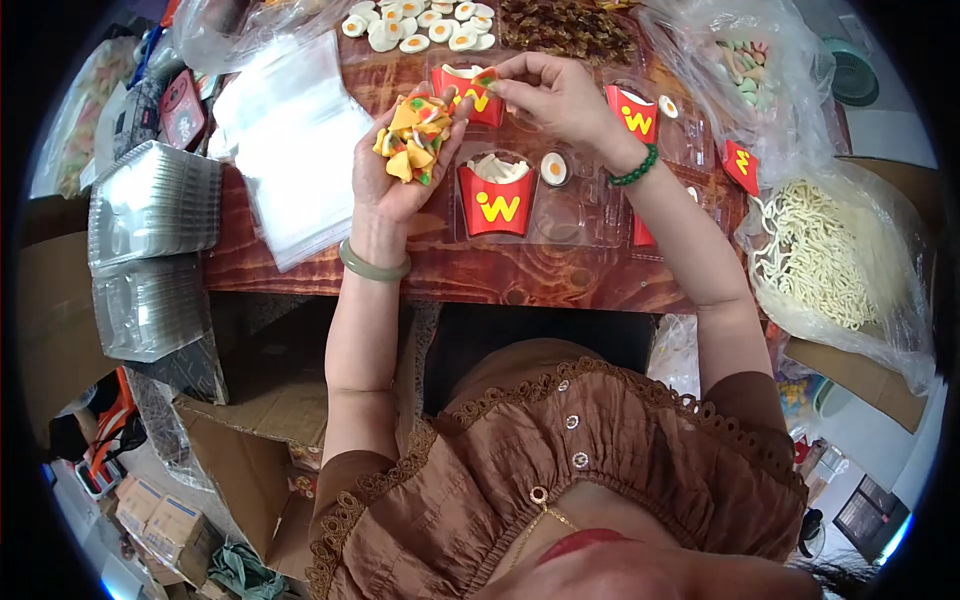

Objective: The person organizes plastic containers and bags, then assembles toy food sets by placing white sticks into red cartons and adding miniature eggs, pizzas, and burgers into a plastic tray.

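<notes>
My left hand (388, 196) is palm up, cupped under a heap of small yellow, red and green gummy pieces (412, 140), which look like pizza slices. Pinched between the fingertips of my right hand (565, 98) is one similar gummy slice (485, 77), above a red fries-style box (480, 108) with a yellow logo. Nearer me stands another red box (498, 205) filled with pale sticks, in a clear plastic tray (565, 228). An egg-shaped gummy (553, 168) lies in that tray beside the box. A third red box (632, 115) sits right of my right hand.
Clear bags (300, 150) lie left on the wooden table (330, 280), near stacked clear trays (155, 210). Egg gummies (420, 25) and brown gummies (565, 30) are piled at the back. A bag of pale strands (820, 255) stands right, below a bag of coloured sweets (745, 75).
</notes>
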The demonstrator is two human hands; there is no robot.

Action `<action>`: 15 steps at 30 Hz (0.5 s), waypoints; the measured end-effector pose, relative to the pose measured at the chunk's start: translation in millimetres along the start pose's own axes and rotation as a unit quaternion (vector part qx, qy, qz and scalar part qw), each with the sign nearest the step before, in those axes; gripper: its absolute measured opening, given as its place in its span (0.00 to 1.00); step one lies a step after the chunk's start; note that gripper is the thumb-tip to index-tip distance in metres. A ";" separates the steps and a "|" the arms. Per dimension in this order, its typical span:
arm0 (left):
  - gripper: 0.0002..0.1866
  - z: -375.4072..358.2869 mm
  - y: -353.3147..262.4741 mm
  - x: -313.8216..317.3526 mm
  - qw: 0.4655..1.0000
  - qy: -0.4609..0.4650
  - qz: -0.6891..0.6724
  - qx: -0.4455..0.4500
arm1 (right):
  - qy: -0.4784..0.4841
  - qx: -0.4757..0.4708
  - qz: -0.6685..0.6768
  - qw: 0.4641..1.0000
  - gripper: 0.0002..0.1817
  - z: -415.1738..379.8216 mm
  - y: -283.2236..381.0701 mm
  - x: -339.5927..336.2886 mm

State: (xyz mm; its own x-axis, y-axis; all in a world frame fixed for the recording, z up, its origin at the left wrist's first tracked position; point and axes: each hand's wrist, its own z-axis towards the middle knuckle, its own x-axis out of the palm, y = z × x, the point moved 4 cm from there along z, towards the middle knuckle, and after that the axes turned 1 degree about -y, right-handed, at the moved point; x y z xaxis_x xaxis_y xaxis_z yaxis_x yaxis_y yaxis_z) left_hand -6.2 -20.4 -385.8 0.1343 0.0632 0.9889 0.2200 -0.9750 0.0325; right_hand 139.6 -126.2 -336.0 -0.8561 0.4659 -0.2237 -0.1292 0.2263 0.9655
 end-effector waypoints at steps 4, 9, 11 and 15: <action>0.21 1.8 -7.8 -10.4 0.999 -0.045 0.015 0.014 | 0.066 -0.067 -0.148 0.984 0.10 -1.9 -18.8 -29.8; 0.22 4.5 -7.6 -12.8 0.998 -0.044 0.042 0.021 | 0.050 -0.065 -0.321 0.943 0.10 -6.1 -16.8 -19.9; 0.22 4.0 -7.9 -13.8 0.997 -0.050 0.051 0.025 | 0.036 -0.066 -0.342 0.937 0.10 -5.1 -19.8 -17.9; 0.23 1.8 -8.5 -13.8 0.995 -0.078 0.056 0.026 | -0.001 -0.192 -0.350 0.917 0.09 -7.6 -20.7 -16.0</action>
State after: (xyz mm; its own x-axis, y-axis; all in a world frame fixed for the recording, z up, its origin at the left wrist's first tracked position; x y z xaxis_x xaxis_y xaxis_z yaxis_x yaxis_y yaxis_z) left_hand -8.2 -12.6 -400.0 0.3078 -0.0091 0.9514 0.2452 -0.9654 -0.0886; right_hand 152.2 -144.9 -351.4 -0.4953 0.3226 -0.8066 -0.8135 0.1536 0.5609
